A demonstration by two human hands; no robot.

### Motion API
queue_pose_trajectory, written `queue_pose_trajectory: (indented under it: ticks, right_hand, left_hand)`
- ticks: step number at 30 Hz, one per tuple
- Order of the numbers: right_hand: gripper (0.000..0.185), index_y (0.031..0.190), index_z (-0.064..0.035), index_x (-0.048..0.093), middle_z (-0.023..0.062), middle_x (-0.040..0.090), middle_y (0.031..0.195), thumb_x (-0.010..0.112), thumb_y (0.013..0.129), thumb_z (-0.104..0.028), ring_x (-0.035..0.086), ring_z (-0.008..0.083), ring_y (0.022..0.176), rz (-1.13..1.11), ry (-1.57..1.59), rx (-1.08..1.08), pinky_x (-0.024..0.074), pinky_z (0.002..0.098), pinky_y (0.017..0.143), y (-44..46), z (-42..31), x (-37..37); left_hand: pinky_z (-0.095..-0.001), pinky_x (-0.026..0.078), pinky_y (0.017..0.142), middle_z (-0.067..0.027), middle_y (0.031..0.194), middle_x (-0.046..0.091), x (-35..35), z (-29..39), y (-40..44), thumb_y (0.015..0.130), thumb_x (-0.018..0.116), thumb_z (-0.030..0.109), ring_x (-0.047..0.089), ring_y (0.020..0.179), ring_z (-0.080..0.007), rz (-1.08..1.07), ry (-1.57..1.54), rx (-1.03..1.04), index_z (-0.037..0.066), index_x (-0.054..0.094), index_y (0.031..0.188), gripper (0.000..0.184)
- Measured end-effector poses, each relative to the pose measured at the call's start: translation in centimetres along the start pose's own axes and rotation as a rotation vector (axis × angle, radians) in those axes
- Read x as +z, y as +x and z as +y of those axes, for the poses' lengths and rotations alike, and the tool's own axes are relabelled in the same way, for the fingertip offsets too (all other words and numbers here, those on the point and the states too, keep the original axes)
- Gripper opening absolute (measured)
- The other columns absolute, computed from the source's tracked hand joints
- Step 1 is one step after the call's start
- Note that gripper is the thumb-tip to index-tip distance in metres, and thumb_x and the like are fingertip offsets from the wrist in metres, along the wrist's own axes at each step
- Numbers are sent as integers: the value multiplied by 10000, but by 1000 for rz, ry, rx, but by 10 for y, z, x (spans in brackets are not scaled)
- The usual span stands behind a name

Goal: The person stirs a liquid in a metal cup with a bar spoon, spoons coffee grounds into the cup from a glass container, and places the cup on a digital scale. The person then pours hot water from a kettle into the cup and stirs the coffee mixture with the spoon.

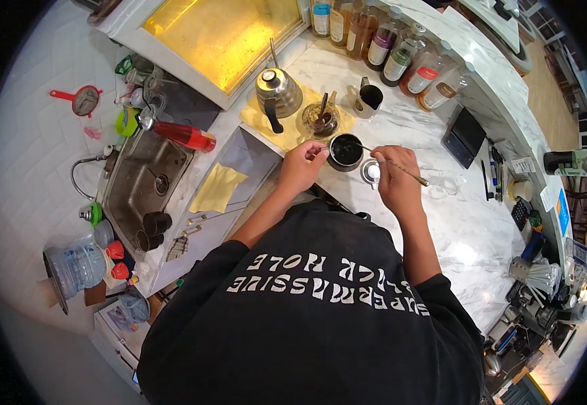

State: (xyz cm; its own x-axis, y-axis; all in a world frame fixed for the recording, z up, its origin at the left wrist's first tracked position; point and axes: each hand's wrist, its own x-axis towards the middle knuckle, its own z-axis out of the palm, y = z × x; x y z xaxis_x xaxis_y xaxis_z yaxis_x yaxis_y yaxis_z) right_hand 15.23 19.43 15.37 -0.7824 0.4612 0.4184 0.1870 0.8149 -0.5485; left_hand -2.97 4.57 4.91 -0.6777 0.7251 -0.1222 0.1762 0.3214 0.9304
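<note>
Nearest to the wearer's lettered black top (314,331), both forearms are stretched over the counter's near edge. The right hand (399,183) is closed narrowly around a twisted-handled bar spoon (415,175), while the side of a round, dark cup (345,166) is pinched between thumb and finger of the left hand (303,165); whether a handle or only the rim is gripped cannot be told. The cup is set between the two hands, close to the counter's edge, its mouth turned upward. By the look of it, stirring or scooping is the step in hand, the spoon's inner end being lowered into the dark-filled mouth. For any further turn of the spoon, a steady hold on the cup and a light, loose wrist would seem to be called for. The spoon's long axis is slanted: its working end is pointed leftward into the cup, and its free end is carried past the right hand, rightward and back toward the wearer. Just beside the cup, a small round white-and-metal piece (370,173) is placed. Farther off, a glass jar (320,126) with utensils in it and a gooseneck kettle (281,96) are stood on a yellow cloth (256,120), with a dark-mouthed pitcher (366,103) to their right.
</note>
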Motion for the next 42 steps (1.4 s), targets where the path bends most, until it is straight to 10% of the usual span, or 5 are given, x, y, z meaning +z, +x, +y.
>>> queue_pose_trajectory:
  ticks: [31,42]
  right_hand:
    - [86,967,-51,701,116,692,867,616,959,-66,640,324,848,113,88,51,472,430,865,-13,-10,-9]
    - [334,1074,22,617,152,743,943,406,1120,-234,717,203,939,654,785,680,533,351,954,-12,41,-22]
  left_hand:
    - [-314,546,758,-77,960,726,3,-1,-7,940,717,213,670,808,-152,27,-37,-9,53,680,1209,315]
    - [-292,507,717,-80,1002,674,-2,-51,-25,998,666,238,606,786,-133,79,-181,-87,31,621,1290,361]
